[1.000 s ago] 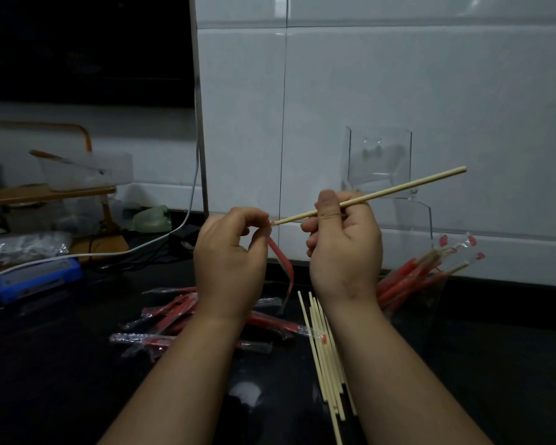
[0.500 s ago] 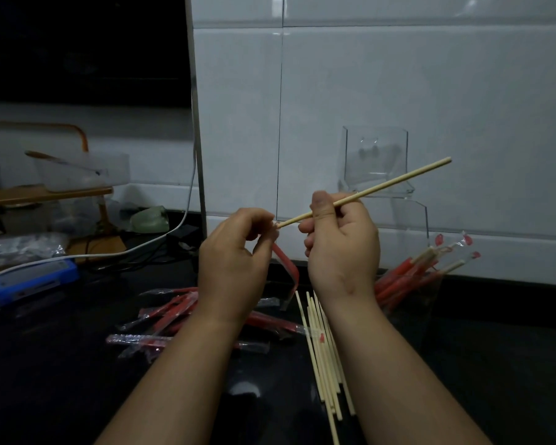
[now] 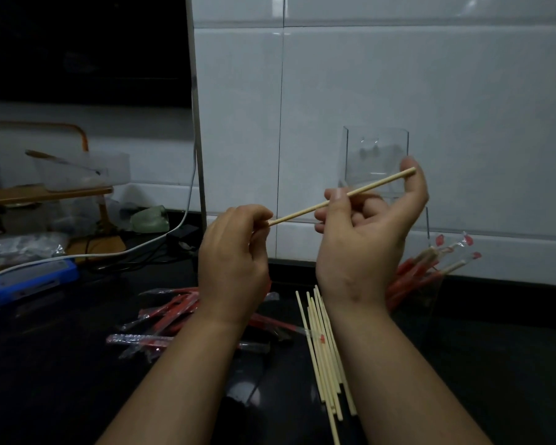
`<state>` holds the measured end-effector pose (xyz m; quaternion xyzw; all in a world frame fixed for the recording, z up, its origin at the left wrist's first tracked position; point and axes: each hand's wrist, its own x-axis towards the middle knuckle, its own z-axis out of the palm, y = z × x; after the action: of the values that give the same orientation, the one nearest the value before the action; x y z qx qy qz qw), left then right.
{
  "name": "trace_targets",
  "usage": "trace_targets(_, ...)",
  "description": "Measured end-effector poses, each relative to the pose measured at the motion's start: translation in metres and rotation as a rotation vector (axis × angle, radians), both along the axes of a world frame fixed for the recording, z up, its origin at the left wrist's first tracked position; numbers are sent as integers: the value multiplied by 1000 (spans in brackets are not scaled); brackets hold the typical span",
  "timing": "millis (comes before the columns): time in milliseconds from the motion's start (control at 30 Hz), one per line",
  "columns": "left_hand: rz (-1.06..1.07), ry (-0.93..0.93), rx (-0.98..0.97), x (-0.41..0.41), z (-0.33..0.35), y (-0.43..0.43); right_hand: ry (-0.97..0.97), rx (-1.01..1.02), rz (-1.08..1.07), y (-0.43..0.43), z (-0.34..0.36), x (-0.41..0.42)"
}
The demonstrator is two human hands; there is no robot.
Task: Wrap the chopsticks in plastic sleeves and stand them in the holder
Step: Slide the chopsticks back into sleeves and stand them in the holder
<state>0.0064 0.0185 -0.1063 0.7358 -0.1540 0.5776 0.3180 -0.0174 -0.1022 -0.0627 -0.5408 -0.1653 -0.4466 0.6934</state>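
"Status, quick?"

"Mid-frame: one bare chopstick (image 3: pixel 341 195), slanted, between both hands. Left hand (image 3: pixel 235 252) fingers pinch its near tip. Right hand (image 3: pixel 366 232) fingers curl round its far half. Can't see a sleeve on it."

"Progress?"

"A few wrapped chopsticks (image 3: pixel 424 277) lean in the clear holder (image 3: pixel 376 146), right of centre. Bare sticks (image 3: pixel 325 348) lie on the desk (image 3: pixel 495 364), lower centre, with red sleeves (image 3: pixel 170 311) left of them. Plenty left, I'd say."

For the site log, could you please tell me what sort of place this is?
Probably a kitchen counter, at home or in a small eatery: glossy white wall tiles, a dark polished countertop, and loose chopsticks lying by red plastic sleeves, with wrapped chopsticks leaning nearby.
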Motion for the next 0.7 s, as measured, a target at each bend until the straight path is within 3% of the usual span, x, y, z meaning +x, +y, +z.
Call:
trace_targets(267, 9, 32, 5, 2, 1, 0, -36, 4, 6, -2, 3, -3)
trace_targets(467, 207, 68, 75, 5, 0, 4, -44, 48, -9, -3, 2, -2)
trace_targets(700, 23, -3, 70, -1, 3, -1, -65, 49, 18, -1, 0, -2)
